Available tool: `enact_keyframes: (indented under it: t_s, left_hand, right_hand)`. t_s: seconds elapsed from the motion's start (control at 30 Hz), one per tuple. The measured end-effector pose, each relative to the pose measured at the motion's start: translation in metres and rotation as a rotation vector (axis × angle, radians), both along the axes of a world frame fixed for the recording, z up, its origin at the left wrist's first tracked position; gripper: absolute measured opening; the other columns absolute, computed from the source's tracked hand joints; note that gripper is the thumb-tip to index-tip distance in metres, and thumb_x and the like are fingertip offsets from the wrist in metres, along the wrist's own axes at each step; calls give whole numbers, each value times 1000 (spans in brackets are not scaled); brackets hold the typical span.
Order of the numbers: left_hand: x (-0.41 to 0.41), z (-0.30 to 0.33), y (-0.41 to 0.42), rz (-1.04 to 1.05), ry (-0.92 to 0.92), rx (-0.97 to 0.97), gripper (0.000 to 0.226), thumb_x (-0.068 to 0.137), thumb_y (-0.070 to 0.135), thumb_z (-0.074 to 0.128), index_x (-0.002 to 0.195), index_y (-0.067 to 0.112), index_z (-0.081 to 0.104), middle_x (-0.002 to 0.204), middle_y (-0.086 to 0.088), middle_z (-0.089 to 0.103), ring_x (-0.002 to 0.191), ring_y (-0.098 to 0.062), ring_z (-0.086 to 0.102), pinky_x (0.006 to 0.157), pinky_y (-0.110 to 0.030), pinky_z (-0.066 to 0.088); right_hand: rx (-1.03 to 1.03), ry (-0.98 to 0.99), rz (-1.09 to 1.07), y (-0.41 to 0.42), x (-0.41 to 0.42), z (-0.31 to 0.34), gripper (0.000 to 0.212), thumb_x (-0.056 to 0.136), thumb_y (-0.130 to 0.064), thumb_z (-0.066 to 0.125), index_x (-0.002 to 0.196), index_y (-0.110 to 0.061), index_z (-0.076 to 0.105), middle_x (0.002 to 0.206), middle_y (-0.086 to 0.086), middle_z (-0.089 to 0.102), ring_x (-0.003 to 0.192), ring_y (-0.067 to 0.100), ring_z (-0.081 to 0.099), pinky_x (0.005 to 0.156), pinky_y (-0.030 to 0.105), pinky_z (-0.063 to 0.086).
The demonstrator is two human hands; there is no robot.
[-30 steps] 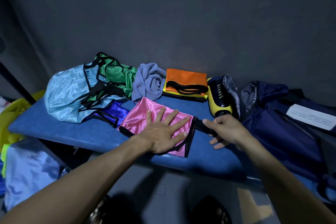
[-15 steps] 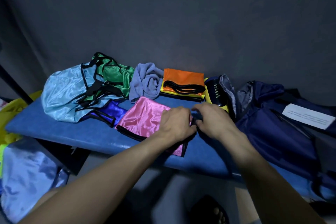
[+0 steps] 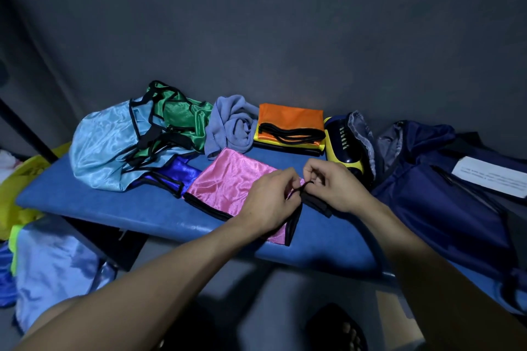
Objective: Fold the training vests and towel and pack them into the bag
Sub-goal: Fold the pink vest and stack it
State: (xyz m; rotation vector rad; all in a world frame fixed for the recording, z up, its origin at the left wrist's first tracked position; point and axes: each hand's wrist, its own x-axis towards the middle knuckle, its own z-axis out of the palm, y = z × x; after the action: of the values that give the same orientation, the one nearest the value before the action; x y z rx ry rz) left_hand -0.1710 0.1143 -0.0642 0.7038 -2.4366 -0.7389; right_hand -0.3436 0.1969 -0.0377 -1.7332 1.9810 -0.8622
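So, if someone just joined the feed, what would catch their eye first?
Both hands at centre: the left hand and right hand pinch the black strap at the right edge of the shiny pink vest on the blue bench. Behind sit a folded orange vest and a crumpled grey-blue towel.

Left hand (image 3: 268, 202) and right hand (image 3: 333, 185) pinching black trim (image 3: 303, 188) on folded pink vest (image 3: 228, 182), blue counter (image 3: 99, 202). Towel (image 3: 231, 125) crumpled behind; navy bag (image 3: 439, 196) right.

The left hand (image 3: 268, 202), flat on the pink vest (image 3: 236, 179) a second ago, now pinches its black strap (image 3: 310, 199) at the 3 o'clock edge; the right hand (image 3: 332, 185) comes in from 3 o'clock, pinching too
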Motion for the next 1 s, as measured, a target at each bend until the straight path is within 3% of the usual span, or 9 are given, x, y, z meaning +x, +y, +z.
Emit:
enact_keyframes:
  t_s: [0.13, 0.3, 0.4, 0.57, 0.67, 0.77, 0.87, 1.0]
  left_hand:
    - [4, 4, 7, -4, -118, -58, 12, 81, 30, 63, 79, 25, 52, 65, 9, 58, 68, -19, 54, 73, -41, 51]
    - [13, 17, 27, -41, -421, -274, 18, 87, 36, 57, 88, 22, 46, 95, -2, 64, 101, -27, 47, 86, -42, 41]
    - [22, 26, 31, -44, -515, -313, 21, 91, 42, 54, 92, 22, 49, 101, -5, 66, 105, -29, 50, 92, -45, 41]
    - [35, 36, 29, -105, -501, -270, 30, 101, 46, 44, 95, 21, 61, 95, -6, 69, 95, -31, 57, 82, -42, 43]
    - [38, 37, 23, -84, -451, -241, 29, 104, 40, 41, 98, 19, 59, 97, -10, 69, 93, -36, 61, 71, -40, 42]
    - [35, 35, 19, -81, -404, -240, 25, 103, 40, 44, 114, 20, 55, 110, -5, 61, 100, -31, 59, 74, -41, 48]
    - [30, 29, 25, -134, -463, -265, 47, 101, 52, 44, 142, 28, 42, 134, -1, 43, 118, -27, 44, 89, -49, 48]
    - [35, 10, 34, -193, -679, -418, 66, 103, 48, 34, 161, 23, 13, 164, -4, 17, 137, -32, 28, 104, -56, 30]
  right_hand:
    - [25, -14, -63, 1, -2, -8, 19, 86, 0, 63, 82, -17, 54, 65, -6, 50, 57, 6, 42, 57, 24, 37]
    - [53, 42, -106, 3, -3, -9, 20, 86, 4, 60, 84, -15, 56, 75, -2, 60, 60, 9, 46, 58, 22, 38]
    - [98, 109, -109, 2, 0, -7, 24, 86, 7, 56, 84, -17, 58, 79, -1, 62, 70, 17, 54, 64, 28, 43]
    - [74, 235, -75, 8, 2, 2, 31, 85, 8, 50, 90, -15, 71, 96, -3, 64, 91, 16, 59, 83, 31, 48]
    - [19, 264, 61, 15, 2, 5, 20, 90, -3, 58, 87, -16, 73, 95, -7, 63, 91, 12, 60, 86, 31, 47]
    - [95, 292, 170, 22, -3, 2, 8, 89, -22, 70, 96, -20, 73, 100, -8, 65, 94, 11, 61, 89, 37, 50]
    - [193, 289, 220, 33, -12, -1, 50, 76, -62, 72, 114, -30, 65, 111, -12, 60, 105, 8, 55, 93, 29, 45]
    - [188, 248, 227, 52, -17, -11, 69, 73, -70, 74, 129, -36, 56, 117, -14, 50, 110, 4, 51, 93, 19, 43]
